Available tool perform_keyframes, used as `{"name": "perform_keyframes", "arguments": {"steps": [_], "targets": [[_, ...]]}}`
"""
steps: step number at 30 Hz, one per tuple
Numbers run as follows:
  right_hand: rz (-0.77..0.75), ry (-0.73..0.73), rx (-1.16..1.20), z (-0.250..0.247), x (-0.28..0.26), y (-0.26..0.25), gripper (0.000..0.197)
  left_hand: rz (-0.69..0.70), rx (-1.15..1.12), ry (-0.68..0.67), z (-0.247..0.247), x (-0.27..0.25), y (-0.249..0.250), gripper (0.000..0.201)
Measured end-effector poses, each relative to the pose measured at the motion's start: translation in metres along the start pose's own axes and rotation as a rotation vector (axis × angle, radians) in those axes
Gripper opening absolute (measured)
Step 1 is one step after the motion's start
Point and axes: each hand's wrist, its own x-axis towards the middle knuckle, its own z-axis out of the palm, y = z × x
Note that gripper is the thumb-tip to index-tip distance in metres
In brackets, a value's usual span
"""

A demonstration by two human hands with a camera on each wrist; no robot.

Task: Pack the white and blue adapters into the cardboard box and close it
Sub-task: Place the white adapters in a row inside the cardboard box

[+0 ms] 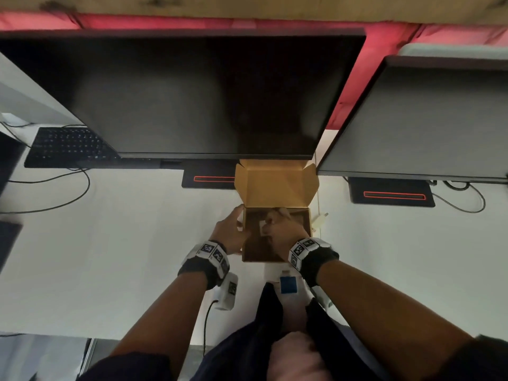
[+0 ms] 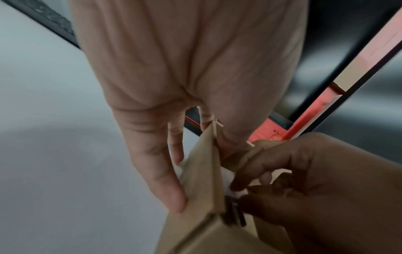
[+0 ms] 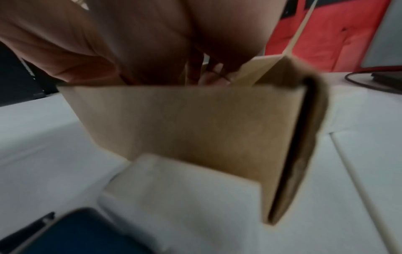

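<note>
Head view, white adapter point(image 1: 263, 226) in right-hand fingers point(image 1: 276, 215), inside cardboard box point(image 1: 275, 185)

we see the small brown cardboard box point(image 1: 276, 204) on the white counter point(image 1: 137, 243), lid flap upright. a white adapter point(image 1: 263, 227) sits inside it; a blue adapter point(image 1: 288, 285) lies just outside its near wall.
</note>
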Motion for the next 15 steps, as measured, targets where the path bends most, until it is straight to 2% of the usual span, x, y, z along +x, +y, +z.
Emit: {"name": "perform_keyframes", "arguments": {"steps": [3, 7, 9, 11, 13, 15], "targets": [[0.058, 0.004, 0.144, 0.008, 0.004, -0.001, 0.026, -0.001, -0.009, 0.022, 0.005, 0.002, 0.002, 0.065], [0.048, -0.114, 0.257, 0.013, 0.008, -0.001, 0.051, -0.006, 0.055, 0.072, 0.008, 0.009, 0.006, 0.048], [0.024, -0.076, 0.246, 0.014, 0.008, -0.002, 0.055, -0.011, 0.074, 0.099, 0.011, 0.013, 0.008, 0.042], [-0.047, -0.039, 0.149, 0.015, 0.007, 0.002, 0.063, -0.026, 0.075, 0.121, 0.013, 0.015, 0.008, 0.044], [-0.088, -0.041, 0.152, 0.008, 0.003, 0.006, 0.071, -0.046, 0.080, 0.146, 0.015, 0.017, 0.005, 0.052], [-0.084, -0.021, 0.224, -0.006, -0.003, 0.009, 0.064, -0.064, 0.084, 0.163, 0.016, 0.018, 0.003, 0.055]]}}
